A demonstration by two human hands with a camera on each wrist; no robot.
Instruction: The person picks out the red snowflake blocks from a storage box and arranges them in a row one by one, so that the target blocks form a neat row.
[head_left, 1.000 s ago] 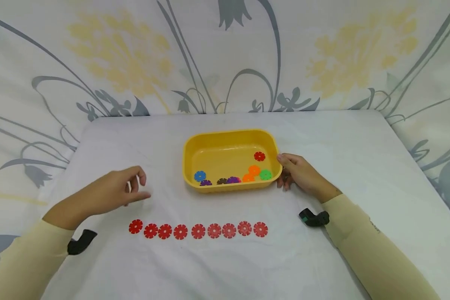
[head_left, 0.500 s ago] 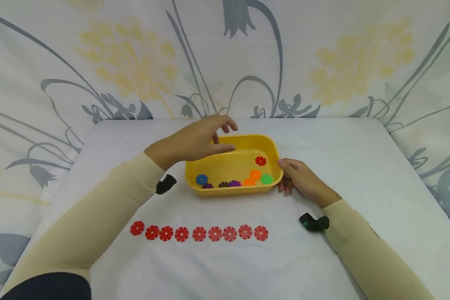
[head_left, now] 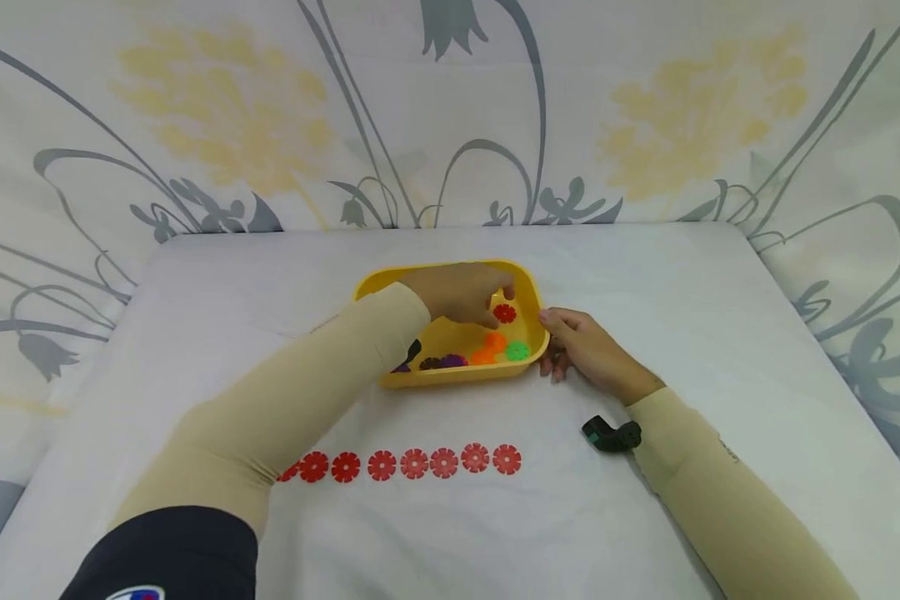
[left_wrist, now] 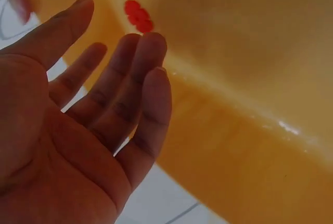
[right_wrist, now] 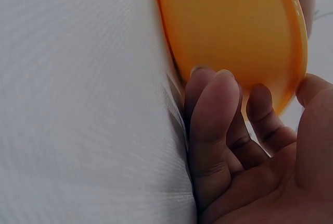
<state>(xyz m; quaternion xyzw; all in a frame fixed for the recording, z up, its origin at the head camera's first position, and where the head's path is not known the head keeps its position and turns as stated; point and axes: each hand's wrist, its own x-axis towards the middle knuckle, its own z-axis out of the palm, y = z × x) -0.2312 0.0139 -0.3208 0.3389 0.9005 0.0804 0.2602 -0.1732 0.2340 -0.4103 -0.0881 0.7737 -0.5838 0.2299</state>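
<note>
A yellow plastic tray [head_left: 468, 375] sits on the white-covered table. My left hand [head_left: 461, 292] reaches into it from the left, palm facing right, fingers loosely bent and nothing between them. Just beyond its fingertips lies a red snowflake disc [head_left: 504, 314], which the left wrist view shows as a red disc [left_wrist: 138, 16] near the tray wall. My right hand [head_left: 588, 348] holds the tray's right end, the thumb over the rim and the other fingers against the outer wall [right_wrist: 234, 31]. Orange discs [head_left: 495, 342] and a green disc [head_left: 517, 351] lie along the near side.
In front of the tray, a row of several red snowflake discs [head_left: 382, 465] stretches across the cloth, its left end hidden by my left sleeve [head_left: 300, 392]. Purple [head_left: 453, 361] and dark discs lie in the tray. A floral curtain [head_left: 390, 108] hangs behind the table.
My left hand has swung from the left side of the table, over the tray's left edge, and down into the tray beside the red disc. The right hand keeps its hold.
</note>
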